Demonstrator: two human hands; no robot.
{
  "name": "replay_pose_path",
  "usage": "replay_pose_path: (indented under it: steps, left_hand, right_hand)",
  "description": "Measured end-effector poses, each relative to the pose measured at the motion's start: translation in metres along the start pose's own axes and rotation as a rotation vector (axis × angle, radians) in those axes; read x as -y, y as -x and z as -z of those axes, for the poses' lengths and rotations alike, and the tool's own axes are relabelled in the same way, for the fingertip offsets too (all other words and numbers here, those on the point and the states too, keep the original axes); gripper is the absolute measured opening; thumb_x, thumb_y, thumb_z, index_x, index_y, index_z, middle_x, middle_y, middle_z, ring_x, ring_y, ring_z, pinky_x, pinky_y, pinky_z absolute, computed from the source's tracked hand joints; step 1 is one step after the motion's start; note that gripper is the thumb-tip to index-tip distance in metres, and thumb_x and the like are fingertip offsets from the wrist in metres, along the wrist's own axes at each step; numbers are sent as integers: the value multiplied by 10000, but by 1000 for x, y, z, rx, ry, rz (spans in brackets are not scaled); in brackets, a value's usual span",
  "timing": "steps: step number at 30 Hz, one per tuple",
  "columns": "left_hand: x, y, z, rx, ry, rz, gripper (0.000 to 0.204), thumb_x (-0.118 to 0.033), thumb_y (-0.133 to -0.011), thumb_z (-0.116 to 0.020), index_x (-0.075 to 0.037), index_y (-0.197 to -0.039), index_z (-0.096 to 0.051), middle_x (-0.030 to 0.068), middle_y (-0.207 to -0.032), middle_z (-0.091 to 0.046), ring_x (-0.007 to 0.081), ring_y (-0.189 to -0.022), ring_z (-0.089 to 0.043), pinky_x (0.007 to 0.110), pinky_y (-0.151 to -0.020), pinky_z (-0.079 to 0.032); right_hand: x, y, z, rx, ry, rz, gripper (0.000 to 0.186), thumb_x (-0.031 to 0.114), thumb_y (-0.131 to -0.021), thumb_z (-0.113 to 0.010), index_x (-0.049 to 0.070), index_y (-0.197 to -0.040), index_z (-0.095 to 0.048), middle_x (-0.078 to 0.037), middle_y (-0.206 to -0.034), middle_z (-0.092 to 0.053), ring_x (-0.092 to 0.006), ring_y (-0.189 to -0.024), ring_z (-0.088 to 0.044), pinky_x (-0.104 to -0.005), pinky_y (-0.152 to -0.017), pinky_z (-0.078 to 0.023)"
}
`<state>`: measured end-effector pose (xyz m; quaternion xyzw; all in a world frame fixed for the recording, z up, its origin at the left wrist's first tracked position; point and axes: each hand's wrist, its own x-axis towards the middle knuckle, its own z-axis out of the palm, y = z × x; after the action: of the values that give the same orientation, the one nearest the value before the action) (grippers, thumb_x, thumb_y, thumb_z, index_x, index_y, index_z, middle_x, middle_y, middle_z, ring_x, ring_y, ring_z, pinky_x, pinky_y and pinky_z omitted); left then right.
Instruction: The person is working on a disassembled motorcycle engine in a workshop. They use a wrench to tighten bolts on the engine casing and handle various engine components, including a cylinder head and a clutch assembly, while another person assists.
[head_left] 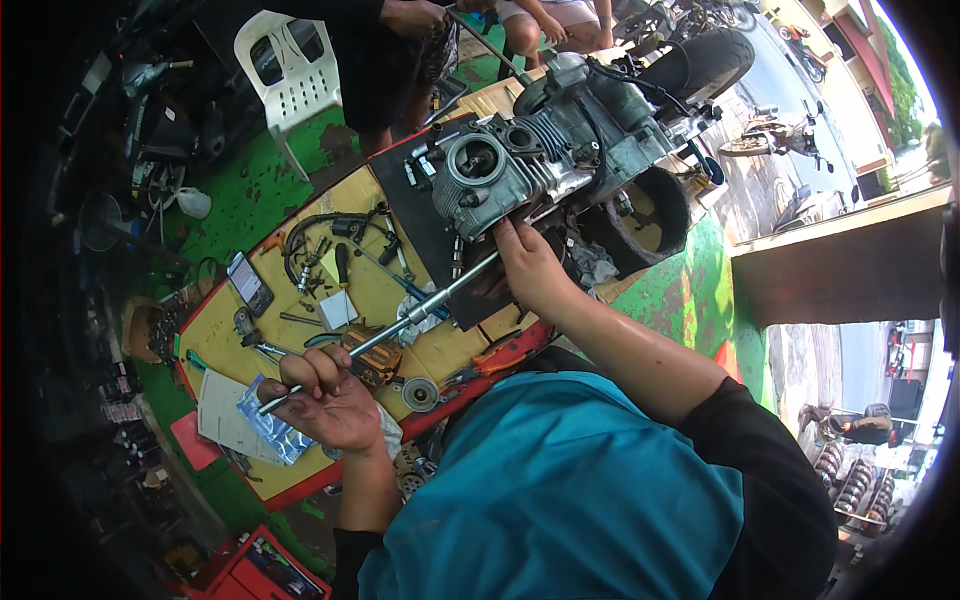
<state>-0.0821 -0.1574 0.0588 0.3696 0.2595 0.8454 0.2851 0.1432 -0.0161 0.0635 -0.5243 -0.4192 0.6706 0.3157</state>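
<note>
A long silver socket wrench (425,306) runs slantwise from my left hand up to the engine. My left hand (335,405) is closed around its thin near end, with the rod lying between thumb and curled fingers. My right hand (530,262) is closed at the wrench's far end, close against the engine's lower edge; the tip is hidden behind the fingers. The grey motorcycle engine (540,165), with finned cylinder and a round open bore, lies on a black mat (400,185) on the bench.
On the yellow, red-edged bench (330,205) lie a phone (249,283), a black hose (297,245), paper sheets (225,415), a round metal part (419,394) and several hand tools. A white plastic chair (290,80) and other people stand beyond. A dark bin (650,215) stands right of the engine.
</note>
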Motion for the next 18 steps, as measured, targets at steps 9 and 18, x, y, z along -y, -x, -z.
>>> replay_pose_path:
  steps: [9,18]
  left_hand:
    - [-4,-5,3,38,-12,72,280,-79,-1015,-617,-153,-1209,-429,-11,-832,-319,131,-720,-364,392,-766,-447]
    - [-3,-11,14,148,19,85,437,-27,-978,-643,-232,-1246,-365,-12,-835,-436,123,-644,-436,401,-712,-503]
  right_hand:
    - [20,-1,10,18,415,-113,399,338,-1121,-382,-30,-1108,-534,-127,-764,-691,-222,-610,-686,-345,-519,-553]
    - [42,6,3,-12,549,-250,466,378,-1122,-366,-55,-1087,-537,-136,-716,-686,-241,-620,-706,-348,-571,-572]
